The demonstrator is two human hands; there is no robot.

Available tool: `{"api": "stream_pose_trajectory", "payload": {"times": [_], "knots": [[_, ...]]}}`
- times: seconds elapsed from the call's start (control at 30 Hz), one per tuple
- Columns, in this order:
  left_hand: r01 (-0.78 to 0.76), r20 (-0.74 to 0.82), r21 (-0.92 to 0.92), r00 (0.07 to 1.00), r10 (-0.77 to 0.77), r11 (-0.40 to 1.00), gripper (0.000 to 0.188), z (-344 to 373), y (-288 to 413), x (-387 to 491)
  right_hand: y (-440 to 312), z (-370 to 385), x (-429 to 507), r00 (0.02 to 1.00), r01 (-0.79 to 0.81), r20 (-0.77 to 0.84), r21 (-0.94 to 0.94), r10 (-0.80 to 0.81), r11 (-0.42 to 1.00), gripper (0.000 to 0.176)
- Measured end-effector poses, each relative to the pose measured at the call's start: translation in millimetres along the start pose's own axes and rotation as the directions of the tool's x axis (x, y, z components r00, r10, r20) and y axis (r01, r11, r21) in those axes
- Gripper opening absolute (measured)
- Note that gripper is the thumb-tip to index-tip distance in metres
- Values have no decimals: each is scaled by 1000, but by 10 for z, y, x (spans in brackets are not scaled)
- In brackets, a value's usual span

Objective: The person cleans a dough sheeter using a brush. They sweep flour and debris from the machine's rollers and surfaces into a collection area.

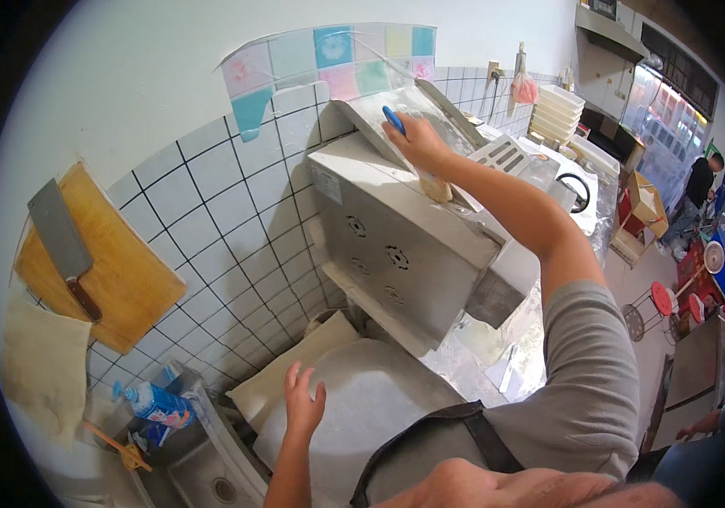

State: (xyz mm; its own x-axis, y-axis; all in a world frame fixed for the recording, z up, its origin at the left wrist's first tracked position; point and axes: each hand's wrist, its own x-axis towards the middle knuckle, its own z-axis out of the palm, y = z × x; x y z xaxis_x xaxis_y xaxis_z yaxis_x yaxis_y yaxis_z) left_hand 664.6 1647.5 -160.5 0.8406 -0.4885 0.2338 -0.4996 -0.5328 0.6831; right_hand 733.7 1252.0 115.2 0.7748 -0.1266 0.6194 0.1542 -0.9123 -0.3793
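My right hand [423, 143] grips a brush by its blue handle [393, 120]. Pale bristles [435, 188] point down at the top of a stainless-steel machine [394, 247], beside its sloping feed tray [400, 111]. White powder coats the tray and parts of the housing. My left hand [304, 400] hangs with fingers apart and holds nothing. Beneath it is a broad pale grey surface [375, 381], perhaps a full sack or a cover. A second pale sack-like thing [299, 355] leans behind that, against the tiled wall.
A sink [197, 473] with a blue pump bottle [162, 404] lies at lower left. A cleaver [61, 228] and cutting board [121, 273] hang on the wall. A scraper [507, 371] rests on the worktop. Stacked trays [556, 114], stools [660, 298] and another person [696, 184] are further right.
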Motion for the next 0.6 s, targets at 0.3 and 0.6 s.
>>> {"api": "stream_pose_trajectory", "payload": {"times": [0.3,0.6], "knots": [[267,-202,-76,939,-278,961,33,372,-700,-1022,-329,-123,707,988,156,31,-94,-154,983,28],[154,-251,-180,948,-196,972,33,610,-740,-847,276,1181,1331,852,493,497,-651,-168,577,20]]}}
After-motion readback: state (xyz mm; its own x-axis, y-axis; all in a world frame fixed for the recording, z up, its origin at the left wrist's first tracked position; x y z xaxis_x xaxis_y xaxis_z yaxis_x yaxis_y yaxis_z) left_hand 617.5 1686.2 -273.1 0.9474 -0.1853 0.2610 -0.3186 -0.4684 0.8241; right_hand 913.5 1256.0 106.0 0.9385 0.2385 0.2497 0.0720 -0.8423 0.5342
